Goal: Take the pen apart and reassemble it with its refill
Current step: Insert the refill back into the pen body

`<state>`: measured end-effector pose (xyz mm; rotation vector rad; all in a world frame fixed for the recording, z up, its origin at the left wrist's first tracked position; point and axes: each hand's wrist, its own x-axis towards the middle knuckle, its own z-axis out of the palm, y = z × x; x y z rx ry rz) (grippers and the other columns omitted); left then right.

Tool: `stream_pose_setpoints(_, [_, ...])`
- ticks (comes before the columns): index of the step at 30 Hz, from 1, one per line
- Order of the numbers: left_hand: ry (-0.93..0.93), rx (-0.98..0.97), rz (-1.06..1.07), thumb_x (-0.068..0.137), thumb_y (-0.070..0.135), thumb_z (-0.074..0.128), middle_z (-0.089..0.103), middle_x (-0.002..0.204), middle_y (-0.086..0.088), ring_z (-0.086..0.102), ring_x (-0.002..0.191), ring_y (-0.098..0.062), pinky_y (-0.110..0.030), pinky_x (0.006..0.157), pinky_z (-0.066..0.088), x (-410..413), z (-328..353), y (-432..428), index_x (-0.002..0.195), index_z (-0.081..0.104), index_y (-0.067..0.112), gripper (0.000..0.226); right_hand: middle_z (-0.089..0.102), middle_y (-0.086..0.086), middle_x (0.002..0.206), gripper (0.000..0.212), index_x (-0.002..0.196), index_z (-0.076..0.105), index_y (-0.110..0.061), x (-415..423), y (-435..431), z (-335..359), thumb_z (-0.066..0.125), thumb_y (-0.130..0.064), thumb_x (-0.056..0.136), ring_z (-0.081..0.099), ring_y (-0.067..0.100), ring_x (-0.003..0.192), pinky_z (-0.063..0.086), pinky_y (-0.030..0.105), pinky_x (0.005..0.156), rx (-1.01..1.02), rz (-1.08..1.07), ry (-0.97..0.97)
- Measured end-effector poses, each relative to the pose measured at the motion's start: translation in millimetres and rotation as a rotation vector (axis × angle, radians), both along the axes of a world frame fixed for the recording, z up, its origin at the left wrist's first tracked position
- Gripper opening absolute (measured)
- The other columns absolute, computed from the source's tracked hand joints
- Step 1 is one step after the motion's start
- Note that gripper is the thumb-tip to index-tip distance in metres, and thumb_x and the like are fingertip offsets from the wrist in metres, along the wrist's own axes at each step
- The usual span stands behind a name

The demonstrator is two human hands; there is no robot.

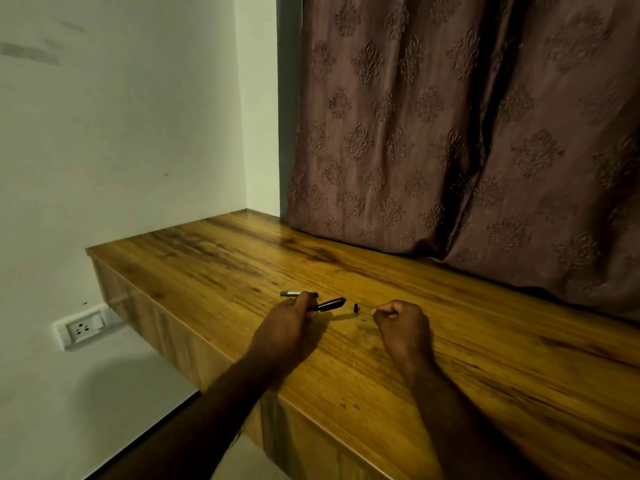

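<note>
L hand (287,323) grips pen barrel (330,304); R hand (401,320) pinches thin pale piece (376,310). Tip piece (355,308), grey part (298,294) on desk (485,358): looks disassembled, reassembly left.

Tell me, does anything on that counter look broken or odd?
Nothing looks broken or spilled, only taken apart. The left hand holds the black barrel, a grey-and-black piece lies behind it, and a small black piece lies loose on the counter between the hands. The right hand pinches a pale sliver.

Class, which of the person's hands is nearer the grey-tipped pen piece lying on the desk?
Left. The left hand sits right beside the pen piece; the right hand is far off to its right.
</note>
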<state>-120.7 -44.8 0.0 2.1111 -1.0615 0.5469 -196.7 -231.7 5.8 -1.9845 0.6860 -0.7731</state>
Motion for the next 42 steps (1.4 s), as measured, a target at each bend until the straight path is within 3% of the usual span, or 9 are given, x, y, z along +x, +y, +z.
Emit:
stream_pose_setpoints(6, [-0.027,0.021,0.027,0.093,0.05,0.038,0.066,0.097,-0.003,0.059,0.081,-0.014,-0.029,0.066,0.049,4,-1,-1,0.113,0.052,0.019,0.04,0.072,-0.011,0.081,0.01,0.08,0.072,-0.028,6,5,2,0.067,-0.037,0.083,0.065,0.013,0.073,0.054,0.028,0.067,-0.181,0.006,0.208])
stream_pose_setpoints(10, [-0.029,0.036,0.052,0.092,0.038,0.048,0.066,0.103,-0.002,0.058,0.087,-0.015,-0.026,0.07,0.046,5,-3,-1,0.115,0.052,0.018,0.031,0.072,-0.015,0.085,0.017,0.091,0.07,-0.034,10,10,4,0.066,-0.046,0.08,0.065,0.012,0.076,0.056,0.031,0.07,-0.258,0.027,0.287])
stream_pose_setpoints(14, [-0.025,0.041,0.056,0.092,0.038,0.049,0.066,0.103,-0.002,0.061,0.087,-0.016,-0.03,0.071,0.05,8,-4,-2,0.115,0.052,0.017,0.032,0.072,-0.014,0.088,0.006,0.085,0.07,-0.035,10,12,4,0.065,-0.037,0.084,0.065,0.014,0.079,0.054,0.03,0.069,-0.302,0.018,0.321])
stream_pose_setpoints(19, [-0.009,0.052,0.074,0.095,0.036,0.05,0.067,0.1,0.001,0.062,0.087,-0.015,-0.032,0.07,0.053,13,-9,-2,0.123,0.049,0.023,0.031,0.067,-0.01,0.08,0.011,0.082,0.065,-0.031,8,13,5,0.059,-0.031,0.091,0.06,0.014,0.072,0.044,0.026,0.06,-0.379,0.002,0.336])
stream_pose_setpoints(21, [-0.013,0.044,0.056,0.094,0.041,0.048,0.068,0.098,0.0,0.063,0.085,-0.015,-0.032,0.069,0.052,13,-8,-3,0.121,0.05,0.021,0.034,0.064,-0.01,0.078,0.012,0.082,0.059,-0.03,7,11,3,0.057,-0.029,0.093,0.06,0.015,0.069,0.042,0.026,0.057,-0.309,0.057,0.232])
stream_pose_setpoints(25, [-0.029,0.022,0.018,0.092,0.046,0.044,0.068,0.094,-0.002,0.062,0.081,-0.018,-0.034,0.067,0.051,9,-4,-2,0.116,0.054,0.018,0.039,0.066,-0.002,0.077,0.015,0.081,0.063,-0.023,0,5,5,0.06,-0.013,0.092,0.062,0.015,0.07,0.045,0.025,0.057,0.068,0.176,-0.078])
stream_pose_setpoints(30, [-0.059,0.023,-0.001,0.093,0.047,0.042,0.067,0.084,-0.001,0.06,0.071,-0.017,-0.026,0.059,0.041,6,-2,-2,0.107,0.057,0.015,0.038,0.068,0.005,0.08,0.022,0.085,0.067,-0.016,-2,9,11,0.057,0.003,0.09,0.061,0.013,0.069,0.053,0.024,0.064,0.285,0.318,-0.182])
stream_pose_setpoints(38, [-0.065,0.06,-0.005,0.095,0.042,0.049,0.052,0.072,0.013,0.044,0.054,0.0,-0.009,0.051,0.024,8,-3,-3,0.101,0.056,0.016,0.028,0.069,0.011,0.081,0.013,0.096,0.068,-0.007,0,16,11,0.059,0.0,0.09,0.064,0.014,0.068,0.055,0.026,0.065,0.369,0.411,-0.185])
stream_pose_setpoints(42, [-0.072,0.07,-0.025,0.094,0.045,0.046,0.058,0.075,0.009,0.047,0.059,-0.005,-0.017,0.053,0.03,9,-4,-3,0.099,0.056,0.017,0.03,0.068,0.01,0.078,0.012,0.096,0.068,-0.005,0,17,10,0.058,-0.001,0.091,0.061,0.012,0.063,0.054,0.021,0.058,0.35,0.419,-0.176])
